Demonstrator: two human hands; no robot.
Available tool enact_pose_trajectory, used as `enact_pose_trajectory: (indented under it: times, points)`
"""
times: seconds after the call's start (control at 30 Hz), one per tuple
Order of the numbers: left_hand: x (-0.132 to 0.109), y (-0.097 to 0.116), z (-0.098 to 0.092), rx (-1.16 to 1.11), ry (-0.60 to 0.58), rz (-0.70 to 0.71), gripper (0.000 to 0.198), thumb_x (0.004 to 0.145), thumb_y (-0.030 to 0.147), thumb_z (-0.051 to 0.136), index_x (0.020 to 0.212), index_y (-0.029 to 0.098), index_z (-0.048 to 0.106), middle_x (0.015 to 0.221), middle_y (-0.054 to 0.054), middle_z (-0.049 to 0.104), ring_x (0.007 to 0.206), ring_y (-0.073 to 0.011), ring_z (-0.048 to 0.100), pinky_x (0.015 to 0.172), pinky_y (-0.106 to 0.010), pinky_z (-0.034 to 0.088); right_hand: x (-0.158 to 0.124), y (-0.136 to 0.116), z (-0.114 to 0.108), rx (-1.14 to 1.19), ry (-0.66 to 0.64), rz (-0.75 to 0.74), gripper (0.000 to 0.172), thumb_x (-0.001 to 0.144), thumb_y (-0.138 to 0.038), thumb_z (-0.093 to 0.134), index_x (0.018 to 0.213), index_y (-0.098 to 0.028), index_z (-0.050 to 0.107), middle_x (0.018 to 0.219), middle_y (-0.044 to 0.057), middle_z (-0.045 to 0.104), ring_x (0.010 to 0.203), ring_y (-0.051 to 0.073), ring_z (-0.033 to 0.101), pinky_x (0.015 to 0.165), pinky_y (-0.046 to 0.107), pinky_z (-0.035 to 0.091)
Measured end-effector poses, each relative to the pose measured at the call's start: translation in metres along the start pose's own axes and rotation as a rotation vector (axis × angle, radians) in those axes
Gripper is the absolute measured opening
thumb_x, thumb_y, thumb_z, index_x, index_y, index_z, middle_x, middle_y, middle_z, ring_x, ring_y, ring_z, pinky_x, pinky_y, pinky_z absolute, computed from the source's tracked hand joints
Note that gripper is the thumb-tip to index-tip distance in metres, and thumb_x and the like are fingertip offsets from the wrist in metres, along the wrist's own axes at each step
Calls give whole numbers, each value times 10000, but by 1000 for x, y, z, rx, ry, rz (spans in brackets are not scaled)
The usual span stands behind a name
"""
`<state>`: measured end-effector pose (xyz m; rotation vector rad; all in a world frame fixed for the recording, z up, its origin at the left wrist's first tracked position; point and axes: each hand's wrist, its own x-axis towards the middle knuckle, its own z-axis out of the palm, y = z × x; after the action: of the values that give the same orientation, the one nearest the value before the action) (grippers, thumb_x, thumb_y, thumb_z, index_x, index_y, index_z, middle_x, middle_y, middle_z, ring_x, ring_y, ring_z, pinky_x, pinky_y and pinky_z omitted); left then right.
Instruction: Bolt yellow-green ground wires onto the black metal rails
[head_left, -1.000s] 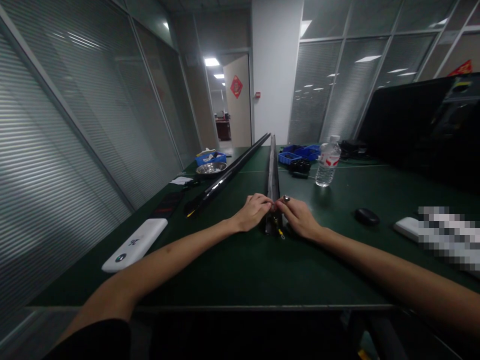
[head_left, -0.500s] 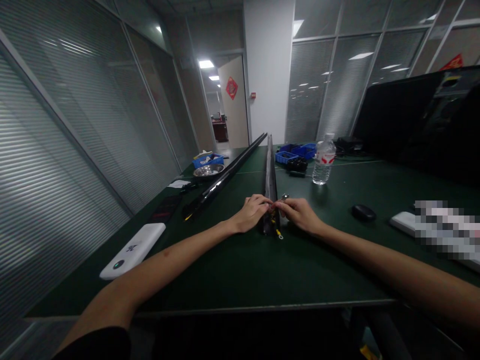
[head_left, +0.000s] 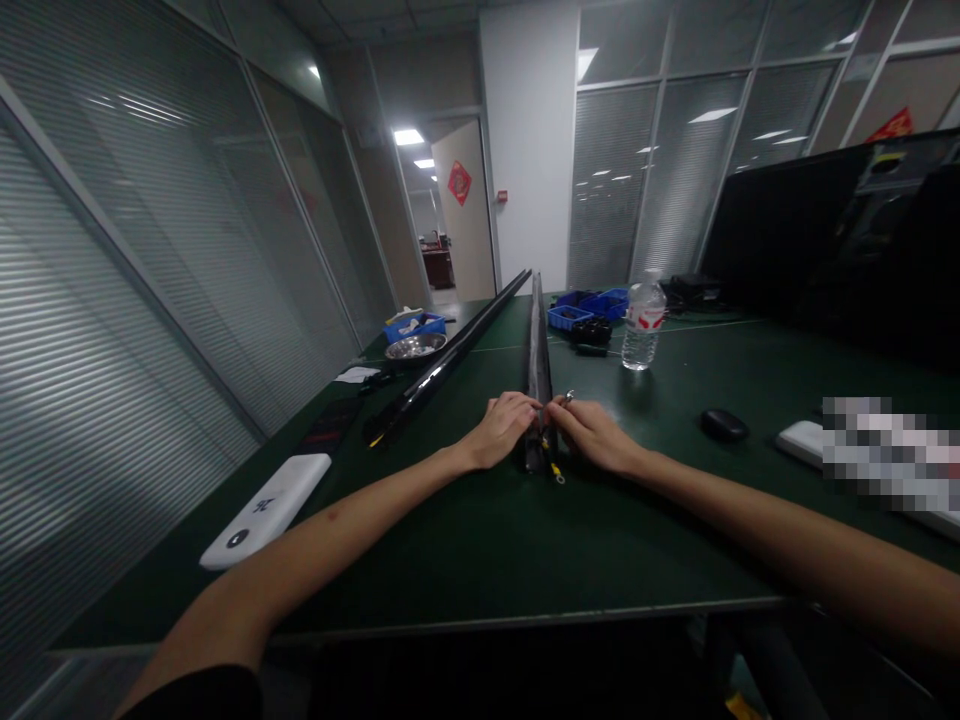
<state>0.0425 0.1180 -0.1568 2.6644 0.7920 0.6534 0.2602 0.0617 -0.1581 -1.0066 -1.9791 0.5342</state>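
Observation:
A long black rail (head_left: 537,330) lies lengthwise down the middle of the green table (head_left: 480,550), its near end between my hands. My left hand (head_left: 504,428) rests against the rail's left side with fingers curled onto its top. My right hand (head_left: 592,436) presses the rail's right side, fingertips pinched together near a small silver metal part (head_left: 570,396). A yellow-tipped wire with a ring terminal (head_left: 556,472) sticks out of the rail's near end. What the fingertips grip is too small to make out.
A second long black rail (head_left: 450,350) lies to the left. A white device (head_left: 266,510) sits near the left edge, a metal bowl (head_left: 415,346) and blue bins (head_left: 592,305) farther back. A water bottle (head_left: 643,322), black mouse (head_left: 724,424) and black monitor (head_left: 840,235) are on the right.
Both hands stay at the rail's near end with only small finger shifts; the view has drifted slightly.

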Motion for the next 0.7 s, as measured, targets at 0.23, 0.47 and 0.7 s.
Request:
enact_pose_trajectory:
  times: [0.23, 0.47, 0.7]
  points:
    - [1, -1, 1, -31, -2, -42, 430, 1099, 340, 240, 1285, 210, 606, 1332, -84, 614, 1332, -247, 455, 1140, -444, 320, -2, -4, -2, -68, 53, -79, 494, 1051, -537, 425, 887, -167, 708, 760, 36, 685, 663, 172, 613, 663, 285, 467]
    - [1, 0, 1, -57, 12, -39, 425, 1091, 360, 260, 1312, 200, 587, 1329, -98, 604, 1324, -262, 459, 1123, -452, 334, -2, 0, 2, -118, 94, -93, 460, 1053, -484, 456, 885, -156, 730, 770, 58, 726, 662, 194, 660, 638, 290, 458]
    - [1, 0, 0, -49, -8, -51, 420, 1089, 355, 274, 1316, 209, 596, 1342, -99, 599, 1338, -268, 447, 1141, -461, 318, -1, 1, 3, -126, 70, -82, 473, 1055, -495, 445, 856, -163, 716, 741, 47, 713, 623, 180, 633, 618, 283, 454]
